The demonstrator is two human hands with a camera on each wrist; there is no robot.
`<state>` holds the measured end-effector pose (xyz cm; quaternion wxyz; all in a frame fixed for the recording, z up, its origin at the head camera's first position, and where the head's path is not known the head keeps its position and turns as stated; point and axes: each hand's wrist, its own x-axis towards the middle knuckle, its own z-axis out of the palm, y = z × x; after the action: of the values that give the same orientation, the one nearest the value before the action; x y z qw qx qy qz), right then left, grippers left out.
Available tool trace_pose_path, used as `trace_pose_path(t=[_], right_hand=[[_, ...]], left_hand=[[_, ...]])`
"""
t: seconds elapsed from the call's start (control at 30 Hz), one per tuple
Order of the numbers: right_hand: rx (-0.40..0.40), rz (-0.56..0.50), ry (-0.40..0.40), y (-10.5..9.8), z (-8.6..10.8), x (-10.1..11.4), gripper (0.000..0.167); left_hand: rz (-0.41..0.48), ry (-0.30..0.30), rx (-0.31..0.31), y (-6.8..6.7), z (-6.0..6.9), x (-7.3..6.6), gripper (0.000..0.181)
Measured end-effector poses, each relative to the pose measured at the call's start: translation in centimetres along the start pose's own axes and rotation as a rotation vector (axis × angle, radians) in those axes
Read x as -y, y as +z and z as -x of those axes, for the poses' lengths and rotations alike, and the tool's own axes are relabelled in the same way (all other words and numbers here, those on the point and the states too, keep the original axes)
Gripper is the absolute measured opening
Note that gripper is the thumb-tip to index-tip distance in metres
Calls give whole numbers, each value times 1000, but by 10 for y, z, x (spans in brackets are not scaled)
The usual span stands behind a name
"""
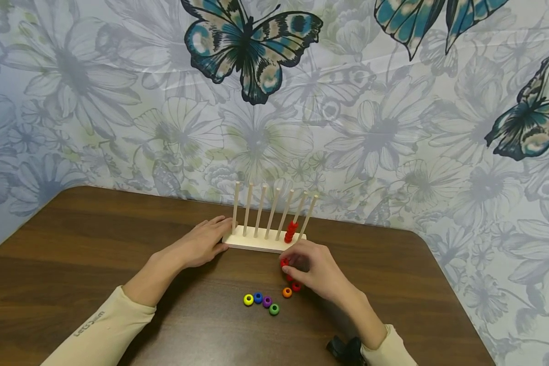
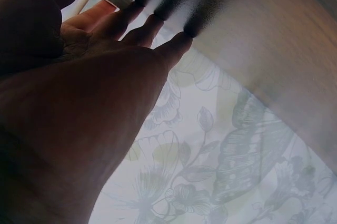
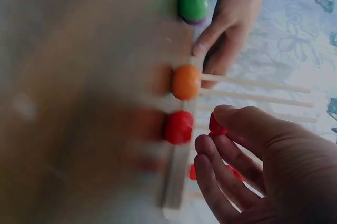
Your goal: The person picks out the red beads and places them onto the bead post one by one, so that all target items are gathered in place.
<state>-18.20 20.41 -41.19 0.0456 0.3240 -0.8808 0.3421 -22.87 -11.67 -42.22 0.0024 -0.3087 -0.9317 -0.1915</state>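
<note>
Pale wooden seven-peg rack (image 1: 256,242), far on brown worktop (image 1: 119,234): one peg bore round red beads (image 1: 290,232), six bare. My left fingers (image 1: 222,225), extended, touched its left end; my right fingers (image 3: 237,155) pinched another red bead (image 3: 215,124). Remaining, I judged: loose red, orange, yellow, blue, purple, green beads (image 1: 258,298).

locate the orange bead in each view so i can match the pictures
Head: the orange bead is below centre, above and right of the green bead.
Left wrist: not in it.
Right wrist: the orange bead is near centre, just above a red bead.
Shared landmark: the left hand, visible in all three.
</note>
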Motion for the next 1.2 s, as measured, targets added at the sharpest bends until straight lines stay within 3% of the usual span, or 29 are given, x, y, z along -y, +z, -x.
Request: trace_pose_path(t=[0.6, 0.8, 1.07, 1.2], right_hand=[[-339, -87, -135, -80, -49, 36, 26], [-477, -120, -173, -92, -67, 47, 22], [-484, 78, -187, -86, -78, 42, 22], [-464, 107, -175, -85, -76, 38, 22]], left_hand=[[-2, -2, 15, -1, 1, -1, 53], [-10, 3, 6, 0, 0, 1, 53], [-11, 5, 8, 2, 0, 2, 53], [-11, 5, 14, 2, 0, 3, 54]])
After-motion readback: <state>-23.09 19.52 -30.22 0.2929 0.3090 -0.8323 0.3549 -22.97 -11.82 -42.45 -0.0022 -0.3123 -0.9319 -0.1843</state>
